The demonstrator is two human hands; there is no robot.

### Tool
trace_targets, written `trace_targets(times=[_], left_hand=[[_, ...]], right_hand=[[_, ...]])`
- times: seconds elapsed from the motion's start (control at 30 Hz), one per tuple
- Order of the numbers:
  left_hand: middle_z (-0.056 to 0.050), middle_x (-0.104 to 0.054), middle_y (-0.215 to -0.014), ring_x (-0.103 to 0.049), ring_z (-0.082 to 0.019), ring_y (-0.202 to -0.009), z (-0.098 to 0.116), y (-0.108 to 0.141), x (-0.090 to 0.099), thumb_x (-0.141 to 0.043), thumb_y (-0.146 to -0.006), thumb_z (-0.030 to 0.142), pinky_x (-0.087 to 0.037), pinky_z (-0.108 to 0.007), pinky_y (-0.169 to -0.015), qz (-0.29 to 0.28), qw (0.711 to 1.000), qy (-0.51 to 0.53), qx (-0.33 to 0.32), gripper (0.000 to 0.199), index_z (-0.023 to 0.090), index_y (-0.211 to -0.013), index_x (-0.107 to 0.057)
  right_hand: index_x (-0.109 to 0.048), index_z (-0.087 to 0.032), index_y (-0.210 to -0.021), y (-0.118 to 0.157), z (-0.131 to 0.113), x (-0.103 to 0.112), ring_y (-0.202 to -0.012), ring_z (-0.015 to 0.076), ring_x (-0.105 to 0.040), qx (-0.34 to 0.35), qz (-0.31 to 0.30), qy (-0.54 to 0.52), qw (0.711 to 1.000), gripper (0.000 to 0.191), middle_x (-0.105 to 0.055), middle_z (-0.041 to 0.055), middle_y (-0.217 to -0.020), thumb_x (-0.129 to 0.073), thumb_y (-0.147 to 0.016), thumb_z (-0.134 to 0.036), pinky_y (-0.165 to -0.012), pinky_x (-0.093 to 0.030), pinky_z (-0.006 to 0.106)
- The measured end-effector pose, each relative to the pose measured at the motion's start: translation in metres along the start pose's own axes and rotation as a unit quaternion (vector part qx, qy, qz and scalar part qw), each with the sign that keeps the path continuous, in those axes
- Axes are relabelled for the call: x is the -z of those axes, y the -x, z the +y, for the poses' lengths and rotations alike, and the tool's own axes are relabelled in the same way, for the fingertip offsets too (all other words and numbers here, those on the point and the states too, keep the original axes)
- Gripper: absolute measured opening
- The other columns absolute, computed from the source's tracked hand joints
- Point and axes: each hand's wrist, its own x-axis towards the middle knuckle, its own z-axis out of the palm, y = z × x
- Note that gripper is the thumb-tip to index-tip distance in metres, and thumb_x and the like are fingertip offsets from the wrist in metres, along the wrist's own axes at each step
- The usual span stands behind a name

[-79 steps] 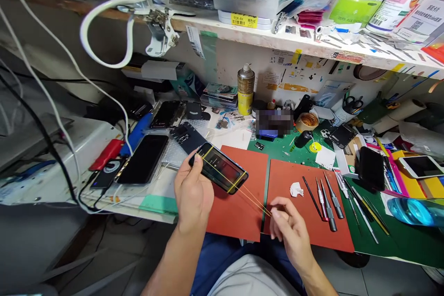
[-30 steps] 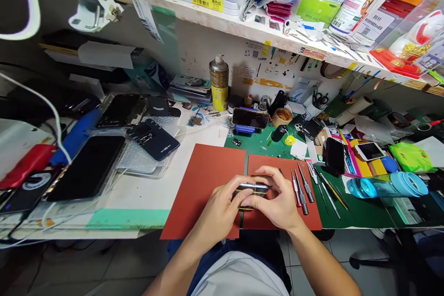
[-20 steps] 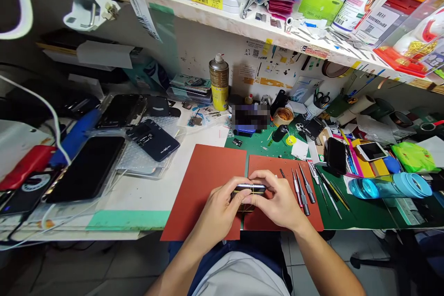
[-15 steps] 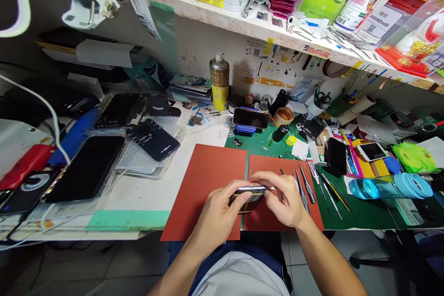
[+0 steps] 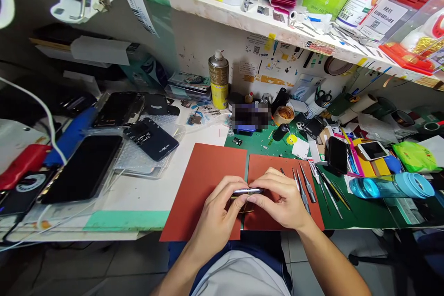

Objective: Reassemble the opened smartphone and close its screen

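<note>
A thin dark phone (image 5: 247, 191) is held on edge over the gap between two reddish-brown mats (image 5: 204, 171). My left hand (image 5: 219, 210) grips its left side, thumb on the near face and fingers behind. At the right end my right hand (image 5: 282, 198) pinches it between thumb and fingers. Both thumb tips lie close together near the top edge. The fingers cover most of the phone. Just right of my right hand, tweezers and metal tools (image 5: 307, 185) lie on the right mat.
Left on the bench are a large black phone screen (image 5: 83, 169) and a dark blue card-like panel (image 5: 151, 139). Behind the mats stands a spray can (image 5: 218, 81). A blue bottle (image 5: 391, 186) lies at the right. A loaded shelf (image 5: 277, 27) overhangs the back.
My right hand has moved left along the phone, its thumb now nearer my left thumb. The phone shows less of its face. The view has shifted slightly.
</note>
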Motion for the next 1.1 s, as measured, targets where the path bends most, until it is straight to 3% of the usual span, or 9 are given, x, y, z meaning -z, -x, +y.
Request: trace_targets(times=[0.17, 0.4, 0.63, 0.8, 0.87, 0.93, 1.03, 1.1], left_hand=[[-0.005, -0.078, -0.115, -0.076, -0.020, -0.101, 0.000, 0.005, -0.001, -0.057, -0.111, 0.037, -0.062, -0.029, -0.088, -0.026, 0.999, 0.024, 0.040, 0.021, 0.026, -0.121, -0.071], [-0.008, -0.078, -0.127, -0.078, -0.025, -0.114, -0.002, 0.007, -0.004, -0.057, -0.111, 0.041, -0.065, -0.035, -0.096, -0.025, 0.998, 0.025, 0.048, 0.024, 0.026, -0.122, -0.073], [-0.007, -0.076, -0.133, -0.077, -0.026, -0.115, -0.008, 0.010, -0.003, -0.060, -0.109, 0.042, -0.065, -0.038, -0.098, -0.041, 0.993, 0.081, 0.080, 0.025, 0.030, -0.130, -0.069], [-0.010, -0.070, -0.147, -0.069, -0.030, -0.133, -0.024, 0.014, 0.000, -0.066, -0.106, 0.047, -0.058, -0.040, -0.110, -0.038, 0.988, 0.102, 0.107, 0.046, 0.031, -0.150, -0.060], [-0.012, -0.071, -0.145, -0.069, -0.030, -0.132, -0.034, 0.015, 0.003, -0.065, -0.106, 0.051, -0.056, -0.038, -0.110, -0.034, 0.983, 0.135, 0.123, 0.049, 0.028, -0.149, -0.062], [-0.014, -0.076, -0.138, -0.073, -0.030, -0.124, -0.042, 0.016, 0.008, -0.065, -0.105, 0.056, -0.057, -0.037, -0.105, -0.026, 0.968, 0.211, 0.135, 0.051, 0.024, -0.144, -0.066], [-0.019, -0.080, -0.127, -0.077, -0.035, -0.114, -0.041, 0.016, 0.014, -0.058, -0.101, 0.071, -0.062, -0.045, -0.095, -0.001, 0.911, 0.384, 0.150, 0.069, 0.020, -0.148, -0.064], [-0.020, -0.080, -0.128, -0.076, -0.039, -0.118, -0.032, 0.015, 0.012, -0.043, -0.100, 0.082, -0.062, -0.055, -0.097, 0.031, 0.870, 0.467, 0.156, 0.082, 0.021, -0.152, -0.061]], right_hand=[[-0.081, -0.019, -0.106, 0.001, -0.006, 0.003, -0.080, 0.0165, -0.075, -0.017, -0.009, -0.006, 1.000, 0.009, -0.083, 0.0056, -0.092, -0.073, -0.102, -0.016, -0.074, -0.058, 0.029], [-0.081, -0.019, -0.103, 0.001, -0.010, 0.011, -0.077, 0.0166, -0.074, -0.032, -0.032, 0.001, 0.999, 0.012, -0.082, 0.0043, -0.089, -0.070, -0.104, -0.015, -0.074, -0.057, 0.030], [-0.078, -0.022, -0.123, 0.008, -0.007, 0.016, -0.090, 0.0181, -0.076, -0.071, -0.037, -0.006, 0.997, 0.021, -0.083, 0.0060, -0.106, -0.075, -0.102, -0.022, -0.083, -0.057, 0.031], [-0.082, -0.023, -0.109, 0.008, 0.000, 0.018, -0.077, 0.0170, -0.070, -0.133, -0.052, -0.031, 0.989, 0.012, -0.080, 0.0040, -0.091, -0.072, -0.103, -0.025, -0.076, -0.053, 0.031], [-0.084, -0.022, -0.102, 0.008, 0.006, 0.016, -0.068, 0.0160, -0.067, -0.208, -0.015, -0.090, 0.974, 0.011, -0.077, 0.0032, -0.083, -0.077, -0.099, -0.030, -0.068, -0.052, 0.030], [-0.084, -0.019, -0.095, 0.009, 0.011, 0.013, -0.061, 0.0153, -0.064, -0.302, 0.060, -0.196, 0.931, 0.016, -0.074, 0.0027, -0.075, -0.086, -0.090, -0.034, -0.060, -0.051, 0.029], [-0.082, -0.019, -0.096, 0.014, 0.014, 0.006, -0.054, 0.0125, -0.060, -0.371, 0.168, -0.307, 0.860, 0.028, -0.071, -0.0001, -0.069, -0.092, -0.083, -0.042, -0.053, -0.050, 0.026], [-0.080, -0.020, -0.099, 0.020, 0.010, -0.003, -0.053, 0.0109, -0.059, -0.375, 0.198, -0.327, 0.844, 0.030, -0.070, -0.0016, -0.069, -0.089, -0.086, -0.046, -0.053, -0.052, 0.024]])
